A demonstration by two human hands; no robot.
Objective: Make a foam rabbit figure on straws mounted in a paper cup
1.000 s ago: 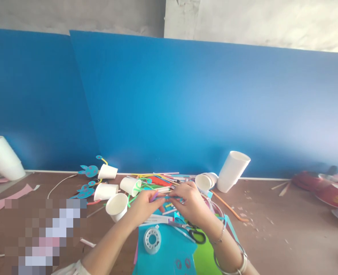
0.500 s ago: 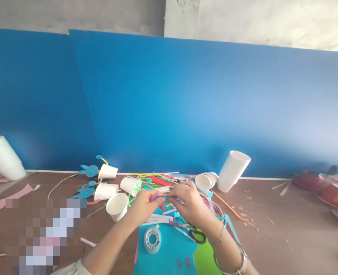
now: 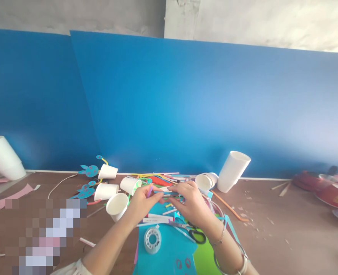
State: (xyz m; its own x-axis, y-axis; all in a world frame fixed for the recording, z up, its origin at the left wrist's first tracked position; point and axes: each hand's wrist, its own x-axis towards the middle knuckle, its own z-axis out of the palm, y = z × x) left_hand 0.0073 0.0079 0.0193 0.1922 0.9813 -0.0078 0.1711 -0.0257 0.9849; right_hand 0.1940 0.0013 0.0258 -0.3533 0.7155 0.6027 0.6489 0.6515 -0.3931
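The tabletop (image 3: 295, 229) extends along a partition (image 3: 186, 107), which stands behind all items on it. Front centre: a paper sheet (image 3: 163, 259) with a tape roll (image 3: 151, 249) on it; markers (image 3: 157, 220) behind the roll, scissors (image 3: 192, 230) to its right. Left of the left hand (image 3: 142, 202): four paper cups (image 3: 116, 207). Behind and right of the right hand (image 3: 188, 199): tipped cups (image 3: 205, 181), with a cup stack (image 3: 232, 173) just right of them.

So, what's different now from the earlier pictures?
The left hand has turned slightly, so the purple piece it holds stands steeper and a little further left. The right hand has barely moved. The tape roll, scissors and white cups stayed put.
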